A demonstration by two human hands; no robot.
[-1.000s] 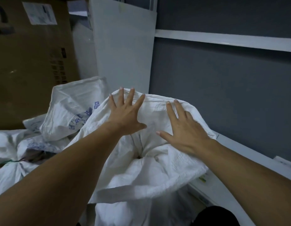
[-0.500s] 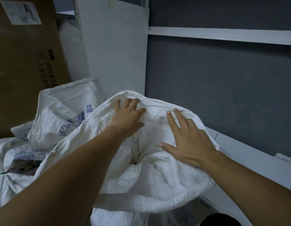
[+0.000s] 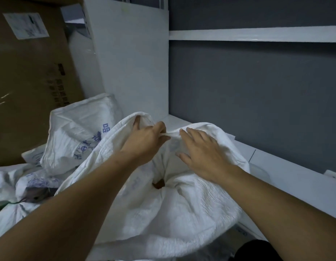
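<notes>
Two hands gather the far edge of a white cloth heaped against a ledge.

The cloth (image 3: 182, 208) lies bunched in the middle of the scene, between a printed sack (image 3: 78, 132) on the left and the white ledge (image 3: 295, 178) on the right, with its near part hanging below the forearms. The left hand (image 3: 144, 140) has its fingers curled and pinches a fold of the far edge against the thumb, probably to lift that edge clear. The right hand (image 3: 203, 153) lies on the cloth just right of that fold, fingers straight and slightly spread, likely to hold the bulk down while the other hand pulls. The heap's length seems to run near to far, rising to the held edge, which itself runs left to right; a puckered hollow sits at its centre. A box (image 3: 31, 81) stands far left.
</notes>
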